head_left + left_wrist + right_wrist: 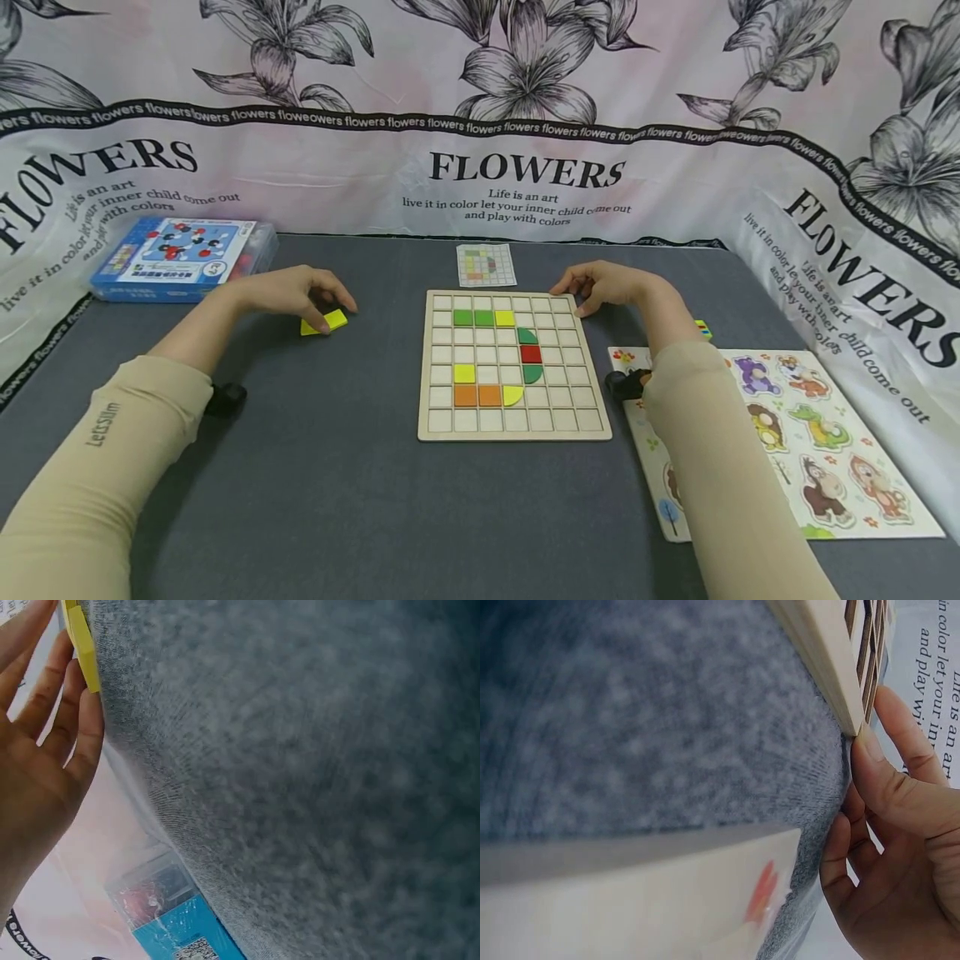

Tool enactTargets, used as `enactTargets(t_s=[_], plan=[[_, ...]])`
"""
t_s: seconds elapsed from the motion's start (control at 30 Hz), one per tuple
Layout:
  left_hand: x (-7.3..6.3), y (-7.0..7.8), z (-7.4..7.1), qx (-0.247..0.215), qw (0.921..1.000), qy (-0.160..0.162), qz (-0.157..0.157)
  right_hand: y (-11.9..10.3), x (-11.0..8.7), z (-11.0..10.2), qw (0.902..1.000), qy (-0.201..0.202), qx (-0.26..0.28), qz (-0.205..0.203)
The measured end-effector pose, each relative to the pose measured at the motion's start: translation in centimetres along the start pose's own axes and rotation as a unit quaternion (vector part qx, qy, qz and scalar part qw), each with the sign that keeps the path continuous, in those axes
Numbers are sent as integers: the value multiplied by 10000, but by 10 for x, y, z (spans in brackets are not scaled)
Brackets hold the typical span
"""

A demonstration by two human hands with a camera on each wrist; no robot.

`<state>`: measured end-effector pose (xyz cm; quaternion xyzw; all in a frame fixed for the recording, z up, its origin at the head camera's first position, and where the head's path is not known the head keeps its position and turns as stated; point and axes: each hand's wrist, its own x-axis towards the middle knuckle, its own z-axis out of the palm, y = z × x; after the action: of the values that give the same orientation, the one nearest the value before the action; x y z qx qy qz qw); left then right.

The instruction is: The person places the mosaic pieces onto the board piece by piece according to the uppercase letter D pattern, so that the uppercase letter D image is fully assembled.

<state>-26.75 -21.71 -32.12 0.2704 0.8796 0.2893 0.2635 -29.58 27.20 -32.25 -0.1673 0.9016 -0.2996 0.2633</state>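
At left in the head view, my left hand point(288, 292) is over a few yellow tiles point(335, 320) on the table, its thumb touching them. The left wrist view shows yellow tiles point(84, 649) beside my loosely extended fingers; the thumb tip is out of frame there. My right hand point(611, 285) pinches the far right corner of a wooden grid board point(514, 434) between thumb and forefinger; the right wrist view shows the thumb against the board's edge point(826, 664). Green, yellow, red and orange tiles sit in some cells, a few with rounded corners.
A small printed pattern card point(487, 265) lies just behind the board. At the back left is a blue boxed set point(180, 258). An animal picture board point(892, 467) lies under the right forearm, with a small striped piece point(703, 330) behind it. Flower-printed cloth hangs at the back.
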Motion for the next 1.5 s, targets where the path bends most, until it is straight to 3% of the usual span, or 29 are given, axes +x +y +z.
enactTargets(t_s=[0.33,0.57,0.93,1.33,1.5], plan=[[4,-3,4,26,9999,110,-68,3,-3,-3,9995,-75,-41,-313],[5,-1,6,43,9995,252,-176,0,-1,-1,10000,-9,-20,-81],[12,9,13,355,9988,313,-128,0,-1,-1,9999,6,-29,-128],[17,19,16,658,9958,597,-210,-1,-2,-1,10000,30,-49,-46],[17,25,15,551,9966,589,-175,-1,-2,-1,10000,48,-58,-5]])
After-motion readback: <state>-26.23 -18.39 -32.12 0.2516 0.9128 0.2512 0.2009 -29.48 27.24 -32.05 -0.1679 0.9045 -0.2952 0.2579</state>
